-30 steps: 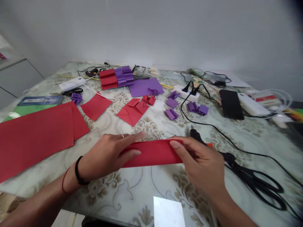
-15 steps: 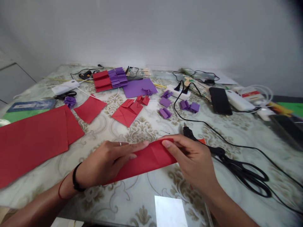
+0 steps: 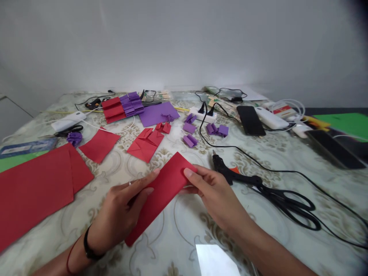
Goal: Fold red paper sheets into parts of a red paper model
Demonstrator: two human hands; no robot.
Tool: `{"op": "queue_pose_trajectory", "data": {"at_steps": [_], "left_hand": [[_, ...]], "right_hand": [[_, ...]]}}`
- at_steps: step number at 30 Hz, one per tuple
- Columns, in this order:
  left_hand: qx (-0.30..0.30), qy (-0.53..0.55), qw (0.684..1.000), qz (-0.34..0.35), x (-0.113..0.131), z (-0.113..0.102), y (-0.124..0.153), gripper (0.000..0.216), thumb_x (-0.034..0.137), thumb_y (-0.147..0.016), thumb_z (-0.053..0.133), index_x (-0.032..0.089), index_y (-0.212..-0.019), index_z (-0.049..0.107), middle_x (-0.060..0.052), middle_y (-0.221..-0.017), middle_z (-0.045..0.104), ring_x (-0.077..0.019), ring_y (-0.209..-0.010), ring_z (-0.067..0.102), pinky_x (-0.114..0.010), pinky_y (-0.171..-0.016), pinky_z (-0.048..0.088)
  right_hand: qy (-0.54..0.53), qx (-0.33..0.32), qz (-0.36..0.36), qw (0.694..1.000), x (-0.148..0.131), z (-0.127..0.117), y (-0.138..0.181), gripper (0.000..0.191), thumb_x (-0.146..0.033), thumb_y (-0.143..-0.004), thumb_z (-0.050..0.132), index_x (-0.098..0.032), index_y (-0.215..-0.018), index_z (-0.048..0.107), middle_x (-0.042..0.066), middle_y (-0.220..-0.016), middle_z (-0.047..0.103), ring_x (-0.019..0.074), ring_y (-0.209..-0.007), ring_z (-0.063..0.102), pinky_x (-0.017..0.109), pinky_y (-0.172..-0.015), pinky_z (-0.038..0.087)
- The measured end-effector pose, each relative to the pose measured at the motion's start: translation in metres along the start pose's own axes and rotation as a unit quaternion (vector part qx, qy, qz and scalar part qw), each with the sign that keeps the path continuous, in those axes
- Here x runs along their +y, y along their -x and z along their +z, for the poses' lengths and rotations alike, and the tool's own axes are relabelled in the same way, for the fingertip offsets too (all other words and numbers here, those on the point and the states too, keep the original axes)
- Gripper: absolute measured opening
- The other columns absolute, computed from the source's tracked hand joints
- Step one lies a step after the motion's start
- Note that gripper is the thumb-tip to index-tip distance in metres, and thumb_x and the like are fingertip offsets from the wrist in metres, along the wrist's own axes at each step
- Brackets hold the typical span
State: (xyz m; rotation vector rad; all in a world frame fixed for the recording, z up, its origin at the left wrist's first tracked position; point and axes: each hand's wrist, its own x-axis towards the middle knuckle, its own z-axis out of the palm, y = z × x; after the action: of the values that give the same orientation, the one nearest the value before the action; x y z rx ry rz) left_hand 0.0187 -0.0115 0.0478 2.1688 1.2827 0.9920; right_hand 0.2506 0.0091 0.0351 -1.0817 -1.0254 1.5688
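A folded red paper strip (image 3: 161,191) lies slanted on the patterned table (image 3: 172,237), its far end up to the right. My left hand (image 3: 123,207) rests on its left side with fingers stretched along the paper; a ring and a black wristband show. My right hand (image 3: 212,191) pinches the strip's far right corner between thumb and fingers.
Large red sheets (image 3: 34,188) lie at left. Smaller red folds (image 3: 145,143) and purple pieces (image 3: 189,140) sit beyond the hands. A black glue gun (image 3: 227,170) and black scissors (image 3: 290,207) with cords lie at right. A phone (image 3: 250,119) and power strip (image 3: 202,115) lie farther back.
The red strip has turned from lying crosswise to slanting away, its right end swung farther from me. Both hands moved with it. The camera view shifted to the right.
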Motion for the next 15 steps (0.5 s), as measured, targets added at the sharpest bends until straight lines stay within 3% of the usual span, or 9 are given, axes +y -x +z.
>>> {"op": "queue_pose_trajectory", "data": {"at_steps": [3,8,10,13,15], "left_hand": [[0.011,-0.002,1.0,-0.018,0.0017,0.0028,0.0012,0.047,0.015,-0.1,0.061,0.037,-0.142,0.066,0.0,-0.11,0.084,-0.0145,-0.073,0.08,-0.02,-0.066,0.062],[0.023,0.003,0.999,-0.026,0.0012,0.0041,0.0033,0.038,0.022,-0.101,0.062,0.032,-0.137,0.07,-0.004,-0.117,0.083,-0.0141,-0.067,0.076,-0.02,-0.06,0.058],[0.018,0.006,0.999,-0.044,0.0012,0.0032,0.0037,0.035,0.027,-0.102,0.061,0.03,-0.135,0.071,-0.003,-0.103,0.085,-0.0118,-0.057,0.069,-0.018,-0.05,0.051],[-0.039,0.066,0.991,-0.107,0.0024,0.0011,0.0028,0.043,0.033,-0.103,0.06,0.026,-0.145,0.061,0.003,-0.071,0.074,-0.0109,-0.051,0.06,-0.016,-0.044,0.044],[-0.107,0.153,0.969,-0.161,0.0037,-0.0003,0.0009,0.048,0.038,-0.103,0.059,0.025,-0.149,0.054,0.002,-0.074,0.072,-0.013,-0.059,0.064,-0.017,-0.049,0.049]], "right_hand": [[-0.01,0.007,-0.003,1.0,-0.0013,0.0028,0.001,0.033,-0.052,-0.087,0.079,-0.02,-0.094,0.081,0.004,-0.087,0.08,0.0186,-0.077,0.074,0.035,-0.082,0.064],[-0.016,0.01,-0.018,1.0,-0.0031,0.0022,0.0015,0.032,-0.053,-0.089,0.077,-0.021,-0.091,0.081,0.003,-0.085,0.079,0.0183,-0.076,0.073,0.035,-0.082,0.063],[-0.017,0.012,-0.019,1.0,-0.0029,0.0012,0.0009,0.033,-0.054,-0.09,0.076,-0.021,-0.089,0.081,0.003,-0.083,0.078,0.018,-0.074,0.072,0.034,-0.079,0.063],[0.018,0.014,-0.033,0.999,-0.0042,-0.0005,0.0014,0.033,-0.053,-0.093,0.073,-0.021,-0.086,0.078,0.002,-0.082,0.075,0.0176,-0.077,0.07,0.032,-0.08,0.06],[0.071,0.002,-0.035,0.997,-0.0063,-0.0012,0.003,0.035,-0.052,-0.094,0.071,-0.02,-0.081,0.074,0.001,-0.078,0.071,0.0168,-0.075,0.067,0.03,-0.076,0.057]]}}
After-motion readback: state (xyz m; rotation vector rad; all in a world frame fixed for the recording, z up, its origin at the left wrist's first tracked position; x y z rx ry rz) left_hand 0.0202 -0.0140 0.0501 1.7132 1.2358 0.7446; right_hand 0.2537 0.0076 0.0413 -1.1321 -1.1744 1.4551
